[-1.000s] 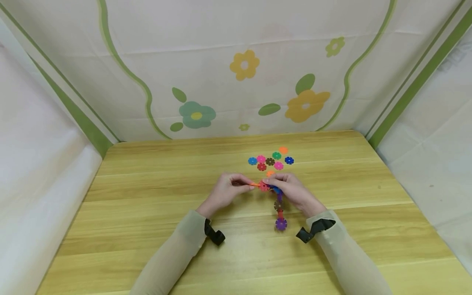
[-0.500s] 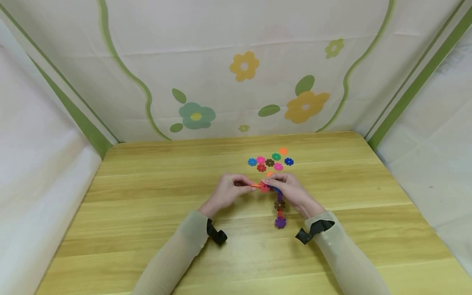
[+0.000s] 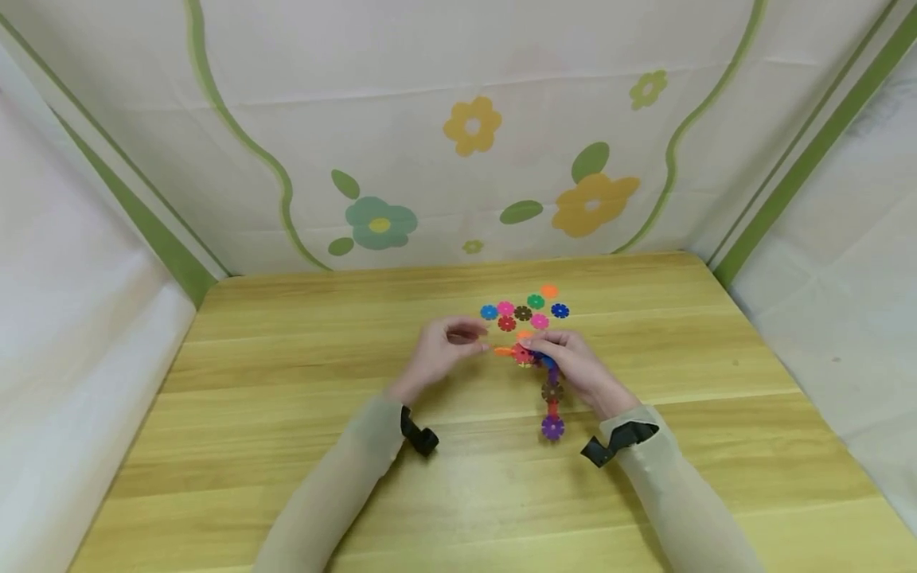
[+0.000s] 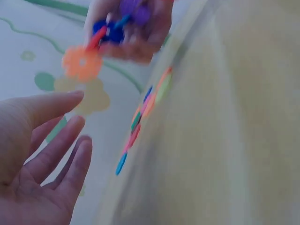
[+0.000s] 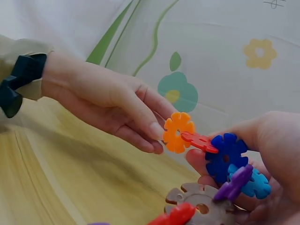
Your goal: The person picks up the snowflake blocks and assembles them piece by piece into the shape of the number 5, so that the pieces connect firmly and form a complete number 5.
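My right hand (image 3: 576, 366) pinches a chain of interlocking plastic snowflake discs above the table. At its left end is an orange disc (image 5: 178, 132), slotted into a red disc (image 5: 199, 141). A dark blue disc (image 5: 227, 157), a light blue disc (image 5: 255, 183) and a purple disc (image 5: 234, 183) follow near my right fingers. Below them hang a brown disc (image 3: 552, 391), another red one and an end purple disc (image 3: 552, 428). Just left of the orange disc is my left hand (image 3: 446, 350), its fingers loosely spread and holding nothing, as the left wrist view shows.
Several loose discs lie flat behind the hands, among them a blue disc (image 3: 489, 312), a green disc (image 3: 536, 302) and a dark blue one (image 3: 560, 310). The wooden table (image 3: 286, 382) meets a flower-printed cloth wall (image 3: 430, 175) at the back.
My left hand has let go of the orange disc and drawn slightly left and back from it. My right hand has shifted a little right with the chain.
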Demonstrator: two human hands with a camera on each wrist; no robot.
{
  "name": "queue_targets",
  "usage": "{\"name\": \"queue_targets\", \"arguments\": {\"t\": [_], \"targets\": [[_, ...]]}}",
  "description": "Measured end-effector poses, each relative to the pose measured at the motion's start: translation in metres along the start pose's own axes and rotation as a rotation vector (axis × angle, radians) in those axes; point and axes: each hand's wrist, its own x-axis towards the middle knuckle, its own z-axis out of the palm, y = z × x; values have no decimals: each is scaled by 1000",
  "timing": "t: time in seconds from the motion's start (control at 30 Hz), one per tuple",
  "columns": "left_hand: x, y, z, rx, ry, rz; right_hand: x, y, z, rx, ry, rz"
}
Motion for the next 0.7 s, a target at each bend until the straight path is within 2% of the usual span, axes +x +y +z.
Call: {"name": "queue_targets", "arguments": {"t": [0.2,0.33,0.47,0.57,0.7], "targets": [[41,-13,-9,194,46,-27,-1,2,-7,2,-14,-33],[60,-22,-9,313,59,-79,-2,2,-8,16,-20,-32],[70,-27,-5,393,29,-125,-2,2,-8,32,-20,-35],[74,-25,-1,447,8,-123,-2,1,-9,12,-22,-52],[75,-22,4,442,17,-134,-3,1,-11,-2,-23,-55]]}}
